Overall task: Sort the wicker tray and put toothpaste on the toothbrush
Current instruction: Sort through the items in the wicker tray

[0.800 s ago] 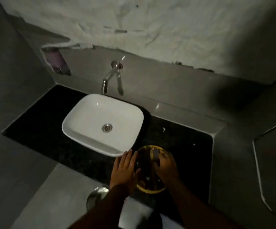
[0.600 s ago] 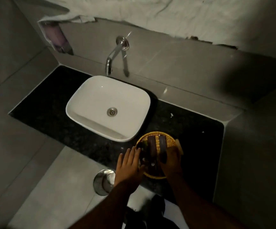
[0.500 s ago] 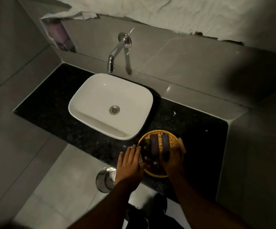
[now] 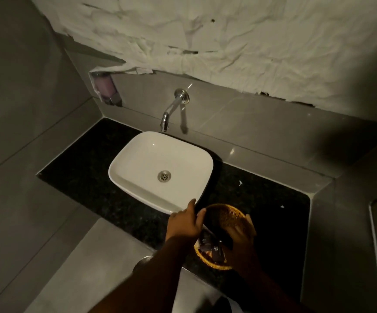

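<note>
The round wicker tray sits on the black counter, just right of the basin's near corner. Several small dark packets lie in its near left part. My left hand is at the tray's left rim, thumb over the rim and fingers outside it, pointing toward the basin. My right hand is blurred and reaches into the right side of the tray, over dark items. Whether it holds one is hidden by the blur. I cannot make out a toothbrush or a toothpaste tube.
A white basin stands on the black counter under a chrome wall tap. A soap dispenser hangs at the back left. A steel bin stands on the floor below. A tan object touches the tray's right rim.
The view has tilted up and pulled back. My left hand moved from flat beside the tray onto its rim. My right hand slid toward the tray's middle, baring the far half.
</note>
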{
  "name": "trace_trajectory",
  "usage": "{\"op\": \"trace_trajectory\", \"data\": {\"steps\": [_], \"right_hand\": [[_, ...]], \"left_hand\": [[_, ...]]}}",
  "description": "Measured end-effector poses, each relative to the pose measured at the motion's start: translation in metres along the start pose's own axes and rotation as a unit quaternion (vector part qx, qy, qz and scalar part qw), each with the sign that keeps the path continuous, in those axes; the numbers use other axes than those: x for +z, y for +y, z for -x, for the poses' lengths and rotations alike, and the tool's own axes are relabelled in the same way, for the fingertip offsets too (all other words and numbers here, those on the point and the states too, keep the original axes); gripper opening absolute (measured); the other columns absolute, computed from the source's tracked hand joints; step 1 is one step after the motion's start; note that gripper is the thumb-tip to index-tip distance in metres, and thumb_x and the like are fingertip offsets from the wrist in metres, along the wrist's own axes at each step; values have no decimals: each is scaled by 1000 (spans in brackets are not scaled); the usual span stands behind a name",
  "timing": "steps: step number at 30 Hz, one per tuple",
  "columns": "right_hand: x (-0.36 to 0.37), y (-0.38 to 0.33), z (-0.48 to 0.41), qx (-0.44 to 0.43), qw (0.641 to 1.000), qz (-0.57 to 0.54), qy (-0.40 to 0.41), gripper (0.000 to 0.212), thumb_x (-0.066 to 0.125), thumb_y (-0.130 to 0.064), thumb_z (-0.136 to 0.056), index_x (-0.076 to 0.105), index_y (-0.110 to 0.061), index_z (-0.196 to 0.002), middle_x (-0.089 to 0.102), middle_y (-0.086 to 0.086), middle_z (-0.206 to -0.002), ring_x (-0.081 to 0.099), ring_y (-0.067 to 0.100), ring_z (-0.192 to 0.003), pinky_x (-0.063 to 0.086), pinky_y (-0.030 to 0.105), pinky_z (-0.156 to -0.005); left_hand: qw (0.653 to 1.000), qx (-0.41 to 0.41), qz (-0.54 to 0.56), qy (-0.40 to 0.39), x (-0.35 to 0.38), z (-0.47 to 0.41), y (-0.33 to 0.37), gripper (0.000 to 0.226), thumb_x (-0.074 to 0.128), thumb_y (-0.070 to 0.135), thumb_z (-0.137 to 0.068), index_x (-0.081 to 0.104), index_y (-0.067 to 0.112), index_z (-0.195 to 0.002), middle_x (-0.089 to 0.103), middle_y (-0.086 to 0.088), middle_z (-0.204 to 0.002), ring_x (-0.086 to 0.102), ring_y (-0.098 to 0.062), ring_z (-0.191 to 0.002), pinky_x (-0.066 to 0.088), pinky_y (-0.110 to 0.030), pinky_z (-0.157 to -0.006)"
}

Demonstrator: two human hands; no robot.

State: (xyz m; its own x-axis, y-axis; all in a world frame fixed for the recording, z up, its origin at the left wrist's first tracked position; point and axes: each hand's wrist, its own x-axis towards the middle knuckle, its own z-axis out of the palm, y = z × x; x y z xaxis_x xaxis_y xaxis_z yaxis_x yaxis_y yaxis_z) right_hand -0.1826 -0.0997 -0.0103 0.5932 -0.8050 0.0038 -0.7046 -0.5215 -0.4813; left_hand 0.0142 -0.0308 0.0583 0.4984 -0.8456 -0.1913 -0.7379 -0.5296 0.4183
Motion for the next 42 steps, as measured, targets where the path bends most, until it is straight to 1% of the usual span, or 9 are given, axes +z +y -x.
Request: {"op": "trace_trajectory", "data": {"steps": [2, 5, 7, 13, 19, 27, 32, 38, 42], "right_hand": [[-5, -2, -3, -51, 998, 0, 26, 43, 47, -63, -94, 76, -31, -92, 71, -15, -91, 66, 7, -100, 28, 56, -121], [-17, -9, -10, 0, 996, -82, -23, 59, 40, -78, -86, 71, -34, -112, 66, -13, -111, 62, 10, -109, 35, 38, -114], [-21, -11, -12, 3, 997, -77, -32, 56, 43, -76, -84, 67, -38, -117, 63, -17, -117, 55, 4, -112, 22, 33, -117], [-32, -23, -22, 7, 996, -84, -36, 54, 49, -73, -80, 68, -36, -115, 67, -17, -116, 58, 3, -109, 34, 37, -113], [-42, -33, -21, 72, 979, -177, -65, 38, 73, -49, -84, 70, -28, -115, 72, -11, -108, 69, 11, -105, 55, 40, -102], [-58, -65, -41, 22, 965, -236, -111, 20, 69, -50, -84, 74, -37, -98, 77, -19, -93, 72, -7, -88, 62, 19, -79], [-82, -82, -51, 214, 844, -489, -54, 44, 51, -63, -96, 73, -28, -111, 82, -2, -91, 81, 16, -80, 65, 25, -66], [-92, -99, -67, 304, 769, -555, -95, 48, 52, -61, -98, 67, -20, -119, 72, 5, -118, 75, 29, -105, 65, 31, -61], [-76, -88, -57, 349, 745, -548, -150, 40, 59, -48, -99, 70, -12, -114, 82, 13, -98, 81, 25, -88, 65, 36, -68]], "left_hand": [[1000, 20, 11, -16, -9, -4, 4, 44, 34, 56, -110, 56, 22, -126, 78, -11, -107, 73, -38, -104, 55, -44, -84], [999, 35, 21, -4, -16, -7, 8, 41, 33, 47, -113, 59, 15, -112, 77, -17, -99, 71, -42, -94, 45, -41, -71], [998, 28, 55, 11, -21, -8, 12, 41, 33, 44, -114, 60, 14, -104, 76, -17, -93, 71, -40, -88, 44, -39, -70], [986, -24, 167, -2, -35, -17, 23, 46, 31, 39, -116, 67, 11, -106, 73, -10, -95, 69, -29, -89, 48, -35, -78], [832, -161, 525, -74, -50, -20, 28, 55, 36, 53, -113, 75, 17, -100, 76, -6, -72, 72, -16, -59, 60, -32, -64], [932, -14, 359, -50, -35, -13, 22, 36, 65, 52, -101, 73, 19, -113, 79, 1, -102, 75, -17, -100, 58, -38, -89], [992, 52, 116, -22, -51, -14, 3, 43, 52, 65, -101, 67, 29, -118, 78, 1, -99, 73, -20, -89, 55, -36, -76], [976, 171, -96, -98, -76, -7, 4, 62, 44, 79, -96, 59, 38, -141, 77, -1, -113, 73, -25, -106, 59, -40, -86], [945, 187, -232, -134, -94, -6, 22, 61, 45, 77, -98, 62, 35, -139, 76, -5, -112, 73, -28, -106, 54, -38, -80]]}}
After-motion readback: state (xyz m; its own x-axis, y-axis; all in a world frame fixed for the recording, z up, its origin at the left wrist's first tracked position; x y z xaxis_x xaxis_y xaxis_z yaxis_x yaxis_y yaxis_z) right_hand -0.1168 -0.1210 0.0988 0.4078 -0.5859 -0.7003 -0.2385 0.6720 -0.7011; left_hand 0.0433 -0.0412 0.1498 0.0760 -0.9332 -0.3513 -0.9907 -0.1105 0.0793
